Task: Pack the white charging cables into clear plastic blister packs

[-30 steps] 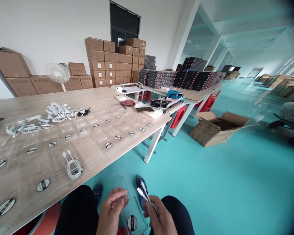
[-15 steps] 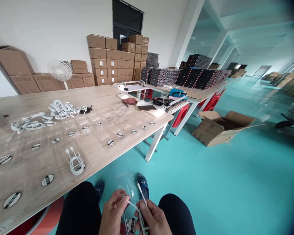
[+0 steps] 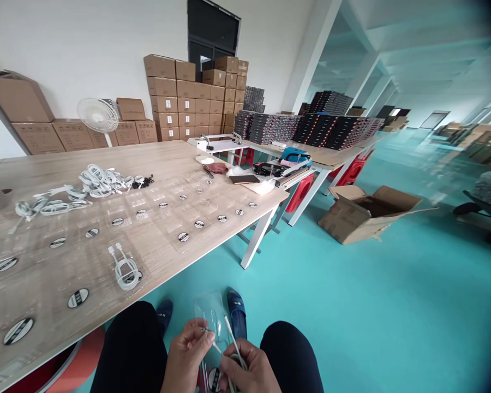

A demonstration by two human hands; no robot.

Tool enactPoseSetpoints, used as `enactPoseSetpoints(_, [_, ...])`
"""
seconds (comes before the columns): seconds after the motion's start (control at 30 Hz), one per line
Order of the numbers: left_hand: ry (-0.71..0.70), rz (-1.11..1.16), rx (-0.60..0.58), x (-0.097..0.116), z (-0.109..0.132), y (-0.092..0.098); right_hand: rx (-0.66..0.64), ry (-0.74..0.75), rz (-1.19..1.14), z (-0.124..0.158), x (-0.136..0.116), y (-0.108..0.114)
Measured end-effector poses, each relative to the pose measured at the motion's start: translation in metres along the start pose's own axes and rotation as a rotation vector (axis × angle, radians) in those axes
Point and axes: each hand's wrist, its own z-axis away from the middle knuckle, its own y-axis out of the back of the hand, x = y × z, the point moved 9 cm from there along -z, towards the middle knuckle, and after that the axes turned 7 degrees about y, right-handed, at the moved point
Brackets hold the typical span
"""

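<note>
Between my knees I hold a white charging cable [image 3: 231,331] in both hands. My left hand [image 3: 187,352] pinches one end of it between thumb and forefinger. The fingers of my right hand [image 3: 251,367] are closed round the cable's coil, with the other connector end sticking up past them. Beneath the cable lies a clear plastic blister pack [image 3: 211,312] with a black-and-white oval label; my hands cover its lower part. On the table [image 3: 155,256] to my left, another coiled white cable [image 3: 126,270] rests on a clear pack.
Several clear packs with oval labels are spread over the table. A pile of white cables [image 3: 102,181] lies farther back, beside small black pieces [image 3: 144,182]. An opened cardboard box [image 3: 368,215] stands on the floor at right, and an orange bin [image 3: 76,365] sits under the table.
My right hand has shifted slightly left, closer to my left hand, and the cable span between them looks shorter. The view has moved a little.
</note>
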Motion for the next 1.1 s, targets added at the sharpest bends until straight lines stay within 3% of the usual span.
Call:
enactPoseSetpoints(0.1, [0.044, 0.001, 0.047, -0.004, -0.005, 0.006, 0.153, 0.205, 0.361, 0.001, -0.018, 0.006])
enactPoseSetpoints(0.17, [0.084, 0.013, 0.035, -0.007, -0.007, 0.005, 0.199, 0.264, 0.45, 0.004, -0.026, 0.005])
enactPoseSetpoints(0.33, [0.195, 0.1, -0.115, -0.01, 0.003, -0.008, 0.145, 0.142, 0.149, 0.003, -0.018, -0.004])
enactPoseSetpoints(0.5, [0.177, 0.262, -0.037, -0.013, 0.008, -0.001, 0.118, 0.028, -0.067, -0.002, -0.006, -0.014])
enactPoseSetpoints(0.63, [0.291, 0.381, -0.117, -0.027, 0.002, -0.009, 0.116, 0.042, -0.08, -0.005, -0.011, -0.021])
enactPoseSetpoints(0.73, [0.288, 0.361, -0.152, -0.026, 0.0, -0.015, 0.111, 0.06, -0.05, -0.005, -0.018, -0.027])
enactPoseSetpoints(0.93, [0.21, 0.284, -0.033, -0.02, 0.001, -0.009, 0.066, 0.056, 0.085, -0.005, -0.023, -0.037])
enactPoseSetpoints(1.1, [0.221, 0.251, -0.077, -0.021, -0.001, -0.009, 0.083, 0.084, 0.094, -0.004, -0.026, -0.034])
